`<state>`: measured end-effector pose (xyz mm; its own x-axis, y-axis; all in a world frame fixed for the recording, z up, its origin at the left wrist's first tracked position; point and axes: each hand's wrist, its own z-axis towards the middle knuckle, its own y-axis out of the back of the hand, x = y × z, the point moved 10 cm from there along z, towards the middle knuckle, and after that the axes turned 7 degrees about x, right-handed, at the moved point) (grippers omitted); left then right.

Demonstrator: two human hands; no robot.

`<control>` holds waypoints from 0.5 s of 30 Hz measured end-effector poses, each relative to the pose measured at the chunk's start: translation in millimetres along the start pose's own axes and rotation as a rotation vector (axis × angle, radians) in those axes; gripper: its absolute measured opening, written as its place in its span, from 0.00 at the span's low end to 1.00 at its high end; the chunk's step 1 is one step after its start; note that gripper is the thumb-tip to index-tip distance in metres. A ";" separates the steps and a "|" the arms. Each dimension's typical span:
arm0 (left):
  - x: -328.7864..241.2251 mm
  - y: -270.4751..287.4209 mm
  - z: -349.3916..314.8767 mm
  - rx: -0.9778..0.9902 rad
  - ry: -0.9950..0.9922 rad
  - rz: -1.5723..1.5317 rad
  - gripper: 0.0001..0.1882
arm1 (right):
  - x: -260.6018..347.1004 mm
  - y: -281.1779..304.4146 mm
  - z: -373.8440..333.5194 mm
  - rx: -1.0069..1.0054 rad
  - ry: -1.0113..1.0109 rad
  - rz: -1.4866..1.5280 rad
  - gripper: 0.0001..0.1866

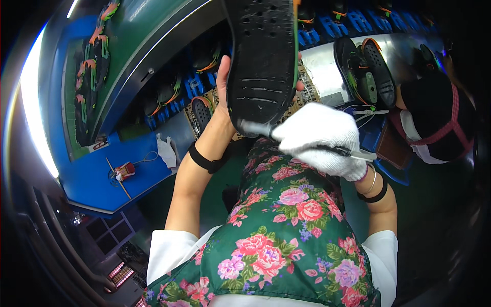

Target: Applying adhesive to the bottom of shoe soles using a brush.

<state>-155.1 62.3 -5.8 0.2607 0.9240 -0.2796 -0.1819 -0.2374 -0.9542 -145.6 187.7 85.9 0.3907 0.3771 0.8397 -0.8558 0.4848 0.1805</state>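
Beyond a floral apron [268, 258], a black sole [261, 66] rests in the left hand [223, 89], thumb and fingertips gripping opposite edges, apparently to leave its face exposed; the gloved right hand [319, 138] curls tightly round a brush [250, 127] at the sole's apron-side end.
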 end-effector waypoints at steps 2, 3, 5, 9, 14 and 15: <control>-1.8 12.3 -3.5 -0.109 0.041 0.133 0.57 | 11.4 -2.1 2.9 0.016 0.080 -0.214 0.13; -6.1 12.6 -4.3 -0.111 0.033 0.133 0.57 | 16.9 -16.4 -0.1 0.116 0.127 -0.339 0.16; -7.5 21.8 -8.7 -0.228 0.111 0.198 0.55 | 19.4 -28.1 -6.8 0.100 0.159 -0.303 0.17; -10.4 41.5 -23.8 -0.406 0.130 0.342 0.49 | 22.5 -29.0 -4.5 0.236 0.107 -0.008 0.14; -10.8 28.9 -14.0 -0.428 0.163 0.135 0.27 | 22.3 -6.9 -2.6 0.129 0.115 -0.311 0.13; -11.3 23.7 -11.7 -0.391 0.183 0.124 0.27 | 23.5 -10.2 -4.1 0.131 0.116 -0.314 0.13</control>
<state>-151.2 42.7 -26.5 0.4297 0.8213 -0.3752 0.1407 -0.4713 -0.8707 -126.3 194.8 101.7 0.6710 0.3168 0.6704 -0.7212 0.4887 0.4910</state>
